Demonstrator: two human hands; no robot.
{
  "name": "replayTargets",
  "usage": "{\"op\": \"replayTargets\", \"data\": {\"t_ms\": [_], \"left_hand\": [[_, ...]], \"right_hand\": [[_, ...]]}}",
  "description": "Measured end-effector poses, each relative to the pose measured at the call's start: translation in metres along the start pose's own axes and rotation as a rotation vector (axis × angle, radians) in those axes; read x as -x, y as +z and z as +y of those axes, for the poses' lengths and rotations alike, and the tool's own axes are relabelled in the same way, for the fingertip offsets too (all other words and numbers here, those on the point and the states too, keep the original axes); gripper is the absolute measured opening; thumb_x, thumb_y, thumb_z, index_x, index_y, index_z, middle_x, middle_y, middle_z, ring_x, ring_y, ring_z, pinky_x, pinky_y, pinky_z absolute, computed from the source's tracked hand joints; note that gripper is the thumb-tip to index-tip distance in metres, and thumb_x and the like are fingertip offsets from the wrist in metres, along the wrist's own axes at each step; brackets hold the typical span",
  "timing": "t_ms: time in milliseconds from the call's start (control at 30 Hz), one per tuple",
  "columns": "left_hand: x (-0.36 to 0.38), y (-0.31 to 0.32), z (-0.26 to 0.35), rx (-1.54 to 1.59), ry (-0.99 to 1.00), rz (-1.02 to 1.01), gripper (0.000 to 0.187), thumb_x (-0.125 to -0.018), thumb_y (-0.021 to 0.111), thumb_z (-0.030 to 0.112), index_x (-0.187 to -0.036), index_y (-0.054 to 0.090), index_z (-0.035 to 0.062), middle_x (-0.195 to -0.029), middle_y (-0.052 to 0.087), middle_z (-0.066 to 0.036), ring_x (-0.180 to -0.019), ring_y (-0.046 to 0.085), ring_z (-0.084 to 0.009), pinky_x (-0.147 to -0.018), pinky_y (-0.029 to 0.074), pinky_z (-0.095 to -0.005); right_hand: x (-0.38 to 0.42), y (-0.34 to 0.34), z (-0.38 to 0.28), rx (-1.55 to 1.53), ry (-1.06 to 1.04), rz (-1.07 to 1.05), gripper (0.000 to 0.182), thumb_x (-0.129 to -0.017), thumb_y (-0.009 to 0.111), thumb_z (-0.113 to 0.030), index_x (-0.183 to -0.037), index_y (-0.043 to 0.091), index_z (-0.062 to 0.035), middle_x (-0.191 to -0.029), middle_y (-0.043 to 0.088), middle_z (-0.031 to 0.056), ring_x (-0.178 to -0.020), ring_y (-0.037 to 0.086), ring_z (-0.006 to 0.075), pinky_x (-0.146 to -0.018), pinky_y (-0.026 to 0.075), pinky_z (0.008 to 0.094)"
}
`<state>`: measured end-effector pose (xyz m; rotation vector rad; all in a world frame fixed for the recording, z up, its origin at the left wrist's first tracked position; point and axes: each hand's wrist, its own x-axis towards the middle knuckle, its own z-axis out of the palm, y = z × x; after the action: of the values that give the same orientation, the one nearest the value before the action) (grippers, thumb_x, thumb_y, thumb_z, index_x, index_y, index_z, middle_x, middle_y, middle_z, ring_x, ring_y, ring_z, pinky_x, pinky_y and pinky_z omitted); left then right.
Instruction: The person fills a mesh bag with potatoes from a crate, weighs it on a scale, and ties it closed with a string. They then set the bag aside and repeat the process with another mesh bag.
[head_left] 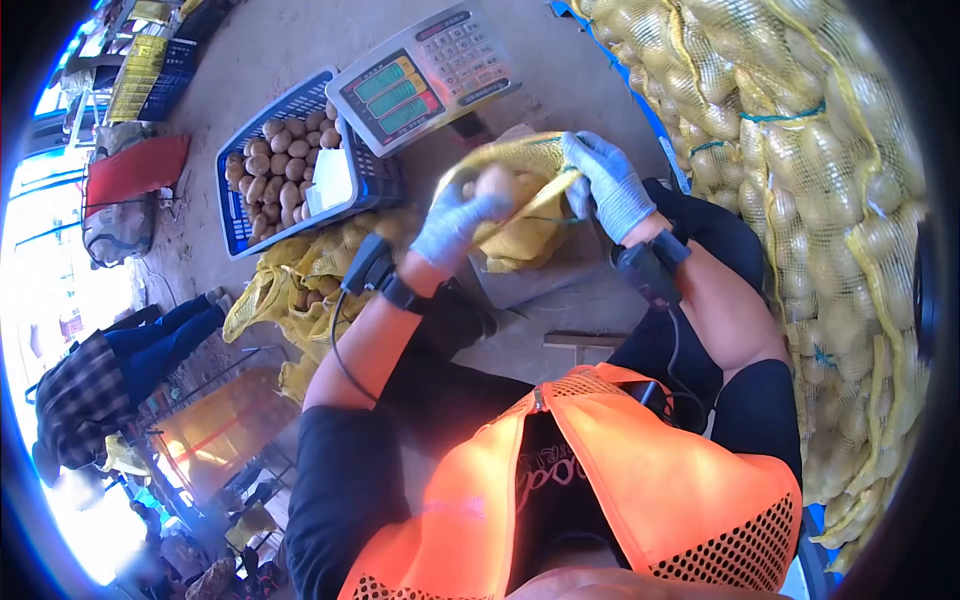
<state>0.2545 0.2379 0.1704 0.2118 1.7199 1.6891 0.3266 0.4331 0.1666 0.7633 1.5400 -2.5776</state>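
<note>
Between my two gloved hands is a yellow mesh bag [520, 235] with potatoes in it, over the platform of a scale. My left hand [455, 222], in a grey-blue glove, is at the bag's left rim beside a blurred potato [497, 184]; its fingers are smeared by motion. My right hand [608, 182], gloved too, has its fingers closed on the bag's right rim. The scale's display panel [425, 78] with lit green digits stands just beyond the bag.
A blue crate [233, 215] of potatoes with a white sheet [331, 180] stands at the upper left. Nearer me lies another yellow mesh bag [290, 290]. Full potato sacks [800, 200] line the right side. A person [100, 375] in a checked top is at the far left.
</note>
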Motion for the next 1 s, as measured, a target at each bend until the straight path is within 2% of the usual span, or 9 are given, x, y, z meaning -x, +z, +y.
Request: {"op": "replayTargets", "data": {"t_ms": [67, 267, 367, 467, 600, 733, 833, 933, 1000], "left_hand": [[0.019, -0.015, 0.015, -0.444, -0.104, 0.006, 0.04, -0.079, 0.064, 0.017, -0.114, 0.055, 0.0018, -0.104, 0.057, -0.006, -0.101, 0.052, -0.0149, -0.091, 0.041, -0.0286], [0.035, -0.018, 0.019, -0.399, 0.017, 0.056, 0.045, -0.089, 0.059, 0.03, -0.123, 0.052, 0.0013, -0.114, 0.055, -0.004, -0.106, 0.047, -0.0105, -0.088, 0.041, -0.0273], [0.029, -0.02, 0.034, -0.147, -0.205, -0.01, 0.043, -0.093, 0.053, 0.031, -0.125, 0.051, 0.0026, -0.115, 0.058, -0.008, -0.108, 0.053, -0.0157, -0.087, 0.045, -0.0305], [0.026, -0.021, 0.045, 0.101, 0.006, -0.105, 0.039, -0.094, 0.05, 0.029, -0.119, 0.052, -0.0007, -0.111, 0.061, -0.017, -0.104, 0.061, -0.0267, -0.086, 0.051, -0.0365], [0.029, -0.049, 0.062, 0.245, 0.275, -0.108, 0.035, -0.094, 0.05, 0.028, -0.112, 0.055, -0.0017, -0.109, 0.061, -0.018, -0.102, 0.062, -0.0284, -0.078, 0.055, -0.0345], [0.028, -0.083, 0.059, 0.336, 0.329, 0.137, 0.033, -0.093, 0.052, 0.028, -0.111, 0.056, 0.0003, -0.105, 0.062, -0.014, -0.096, 0.062, -0.025, -0.074, 0.054, -0.0346], [0.028, -0.092, 0.048, 0.087, 0.106, 0.576, 0.029, -0.087, 0.063, 0.026, -0.107, 0.059, 0.0049, -0.088, 0.06, -0.001, -0.082, 0.056, -0.0108, -0.069, 0.046, -0.0256], [0.027, -0.092, 0.02, 0.044, -0.089, 0.494, 0.077, -0.078, 0.074, 0.033, -0.134, 0.032, 0.0016, -0.119, 0.05, -0.013, -0.096, 0.056, -0.021, -0.084, 0.045, -0.03], [0.012, -0.112, -0.07, -0.004, -0.129, 0.317, 0.109, -0.07, 0.08, 0.039, -0.143, 0.008, 0.0013, -0.136, 0.033, -0.021, -0.12, 0.042, -0.0308, -0.1, 0.035, -0.0372]], "right_hand": [[0.003, -0.003, -0.005, 0.014, -0.025, -0.005, 0.02, -0.094, 0.053, -0.028, -0.083, 0.056, -0.0116, -0.05, 0.047, -0.0033, -0.037, 0.042, 0.006, -0.036, 0.032, 0.0206], [-0.002, 0.001, -0.015, 0.243, -0.001, -0.092, 0.018, -0.093, 0.055, -0.025, -0.082, 0.057, -0.0105, -0.053, 0.049, -0.0026, -0.04, 0.046, 0.0045, -0.039, 0.036, 0.0199], [-0.016, -0.005, -0.006, 0.631, -0.236, -0.043, 0.022, -0.089, 0.061, -0.028, -0.089, 0.06, -0.0055, -0.063, 0.054, -0.0001, -0.054, 0.049, 0.0062, -0.051, 0.042, 0.0232], [-0.018, -0.003, -0.006, 0.864, -0.275, -0.01, 0.032, -0.084, 0.067, -0.031, -0.095, 0.059, -0.002, -0.07, 0.055, 0.0005, -0.066, 0.05, 0.0083, -0.063, 0.045, 0.0267], [-0.033, 0.002, 0.011, 0.807, -0.331, 0.071, 0.043, -0.081, 0.069, -0.039, -0.101, 0.057, -0.003, -0.08, 0.057, 0.0033, -0.072, 0.053, 0.0124, -0.067, 0.047, 0.0285], [-0.038, 0.009, 0.002, 0.556, -0.323, 0.146, 0.064, -0.078, 0.07, -0.048, -0.116, 0.047, -0.0016, -0.092, 0.055, 0.0057, -0.08, 0.053, 0.0148, -0.072, 0.047, 0.0301], [-0.04, 0.009, 0.004, 0.513, -0.354, 0.143, 0.069, -0.078, 0.071, -0.046, -0.121, 0.04, -0.0014, -0.097, 0.051, 0.0091, -0.085, 0.05, 0.0147, -0.075, 0.046, 0.0297], [-0.037, 0.008, 0.019, 0.507, -0.354, 0.111, 0.079, -0.074, 0.075, -0.045, -0.126, 0.037, -0.0008, -0.105, 0.05, 0.0145, -0.093, 0.051, 0.019, -0.082, 0.046, 0.0317], [-0.017, 0.023, 0.025, 0.743, -0.307, 0.1, 0.091, -0.068, 0.078, -0.047, -0.131, 0.033, -0.0002, -0.113, 0.049, 0.0199, -0.104, 0.051, 0.025, -0.089, 0.044, 0.0351]]}}
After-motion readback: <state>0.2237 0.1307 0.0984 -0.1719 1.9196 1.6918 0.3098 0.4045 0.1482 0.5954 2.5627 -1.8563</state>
